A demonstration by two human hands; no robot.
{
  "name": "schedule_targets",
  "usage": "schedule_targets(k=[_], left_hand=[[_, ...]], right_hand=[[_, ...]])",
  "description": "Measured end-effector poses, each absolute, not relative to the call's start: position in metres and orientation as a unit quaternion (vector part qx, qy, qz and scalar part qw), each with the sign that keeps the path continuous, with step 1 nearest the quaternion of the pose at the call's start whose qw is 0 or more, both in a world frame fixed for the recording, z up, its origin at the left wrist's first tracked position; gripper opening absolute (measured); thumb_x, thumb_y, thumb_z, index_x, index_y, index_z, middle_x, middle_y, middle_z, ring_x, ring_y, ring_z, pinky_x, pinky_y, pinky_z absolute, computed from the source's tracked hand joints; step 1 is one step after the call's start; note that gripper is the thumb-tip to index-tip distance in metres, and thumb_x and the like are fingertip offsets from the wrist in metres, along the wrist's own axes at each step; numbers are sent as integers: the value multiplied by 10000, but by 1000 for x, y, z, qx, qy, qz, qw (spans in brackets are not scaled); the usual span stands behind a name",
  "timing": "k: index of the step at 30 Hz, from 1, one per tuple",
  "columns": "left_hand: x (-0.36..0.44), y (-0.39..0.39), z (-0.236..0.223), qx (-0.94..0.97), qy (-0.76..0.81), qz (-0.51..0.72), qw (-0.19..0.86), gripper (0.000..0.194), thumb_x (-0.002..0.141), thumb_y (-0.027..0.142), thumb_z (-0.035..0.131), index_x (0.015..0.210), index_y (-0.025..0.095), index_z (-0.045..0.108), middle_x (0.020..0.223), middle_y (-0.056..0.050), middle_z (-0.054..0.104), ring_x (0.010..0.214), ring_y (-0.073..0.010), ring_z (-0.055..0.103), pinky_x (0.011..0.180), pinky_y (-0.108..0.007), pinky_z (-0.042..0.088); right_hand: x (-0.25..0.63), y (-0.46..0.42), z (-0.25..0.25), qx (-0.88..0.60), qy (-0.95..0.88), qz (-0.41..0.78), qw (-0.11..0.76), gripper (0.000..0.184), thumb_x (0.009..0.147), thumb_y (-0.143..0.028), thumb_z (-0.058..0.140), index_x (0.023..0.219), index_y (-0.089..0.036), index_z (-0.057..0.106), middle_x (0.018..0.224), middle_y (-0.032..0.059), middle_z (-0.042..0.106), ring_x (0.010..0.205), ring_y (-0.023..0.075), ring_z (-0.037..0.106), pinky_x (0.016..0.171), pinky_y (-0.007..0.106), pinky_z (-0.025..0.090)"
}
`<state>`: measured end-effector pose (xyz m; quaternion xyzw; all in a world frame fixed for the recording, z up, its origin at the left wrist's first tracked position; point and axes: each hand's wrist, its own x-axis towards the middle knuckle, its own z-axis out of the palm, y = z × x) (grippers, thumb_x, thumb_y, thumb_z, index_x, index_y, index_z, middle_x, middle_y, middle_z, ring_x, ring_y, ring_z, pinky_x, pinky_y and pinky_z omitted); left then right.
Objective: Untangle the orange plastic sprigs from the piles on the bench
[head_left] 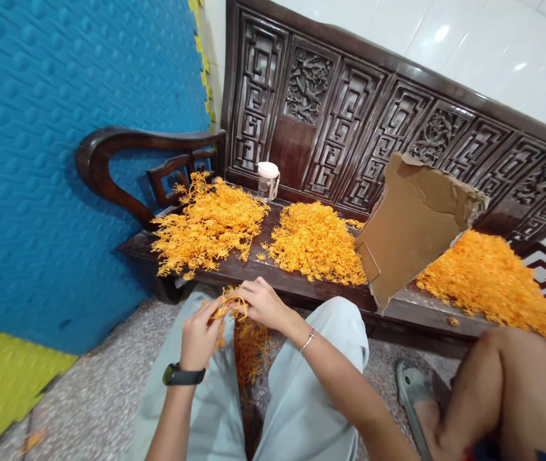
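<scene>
My left hand (199, 334) and my right hand (262, 303) meet over my lap, both closed on a small bunch of orange plastic sprigs (229, 305). More orange sprigs (252, 349) hang and lie between my knees. On the dark carved wooden bench (302, 288) in front of me lie three orange heaps: a loose branched pile (208, 224) at the left, a denser pile (316, 242) in the middle and a large pile (489, 278) at the right.
A torn cardboard sheet (410, 224) leans between the middle and right piles. A clear jar with a white lid (268, 180) stands at the bench back. Blue padded wall (61, 160) at left. Another person's bare leg (504, 390) and sandal (414, 394) at right.
</scene>
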<state>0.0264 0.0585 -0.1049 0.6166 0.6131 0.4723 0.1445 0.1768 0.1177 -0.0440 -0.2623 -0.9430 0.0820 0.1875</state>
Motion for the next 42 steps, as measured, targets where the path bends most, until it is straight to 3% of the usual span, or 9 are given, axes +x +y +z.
schedule_targets(k=[3, 9, 15, 20, 26, 35, 38, 42], left_hand=[[31, 59, -102, 601, 605, 487, 188, 311, 718, 288, 415, 913, 167, 624, 932, -80, 643, 822, -215, 579, 684, -271, 441], [35, 59, -99, 575, 596, 513, 226, 298, 699, 295, 447, 875, 144, 633, 867, -79, 648, 745, -203, 579, 632, -260, 440], [42, 59, -94, 540, 589, 538, 267, 291, 697, 370, 473, 768, 138, 634, 730, -56, 638, 673, -191, 564, 582, -249, 426], [43, 58, -94, 468, 618, 563, 288, 342, 700, 420, 511, 848, 129, 611, 658, -19, 591, 595, -148, 519, 540, -223, 406], [38, 58, -94, 421, 618, 569, 342, 408, 668, 516, 533, 780, 128, 600, 499, 41, 449, 406, -88, 384, 387, -203, 299], [50, 53, -82, 462, 606, 486, 428, 518, 753, 574, 349, 475, 168, 510, 301, 27, 386, 329, -118, 398, 399, -233, 337], [53, 52, -79, 478, 614, 458, 430, 566, 772, 570, 314, 392, 179, 466, 258, 31, 323, 297, -105, 350, 386, -226, 307], [56, 50, -73, 488, 574, 462, 468, 603, 770, 581, 299, 325, 188, 404, 257, 37, 246, 283, -90, 274, 350, -222, 239]], right_hand=[[177, 119, -44, -263, -944, 85, 183, 206, 854, -299, 417, 925, -154, 544, 838, 34, 554, 788, 103, 487, 737, 224, 292], [180, 121, -45, -250, -947, 84, 184, 227, 846, -338, 417, 900, -148, 530, 841, 31, 546, 762, 105, 491, 689, 197, 333], [179, 118, -45, -254, -950, 66, 170, 148, 823, -270, 465, 790, -137, 521, 781, 32, 524, 715, 107, 481, 654, 188, 350], [190, 127, -38, -265, -931, 130, 213, 158, 820, -295, 467, 789, -157, 537, 807, 16, 527, 713, 89, 485, 653, 179, 357], [223, 175, -35, -440, -833, 118, 313, 124, 807, -245, 477, 815, -149, 556, 791, 12, 526, 698, 91, 476, 658, 189, 360], [222, 205, -55, -567, -779, 2, 267, 166, 781, -178, 477, 910, -139, 574, 891, 81, 532, 821, 160, 477, 767, 284, 356], [211, 195, -52, -527, -787, 56, 315, 188, 794, -216, 478, 938, -141, 573, 876, 69, 538, 792, 145, 481, 743, 265, 370], [194, 162, -44, -397, -816, 256, 333, 243, 807, -345, 473, 848, -143, 602, 806, 27, 563, 721, 98, 497, 689, 209, 389]])
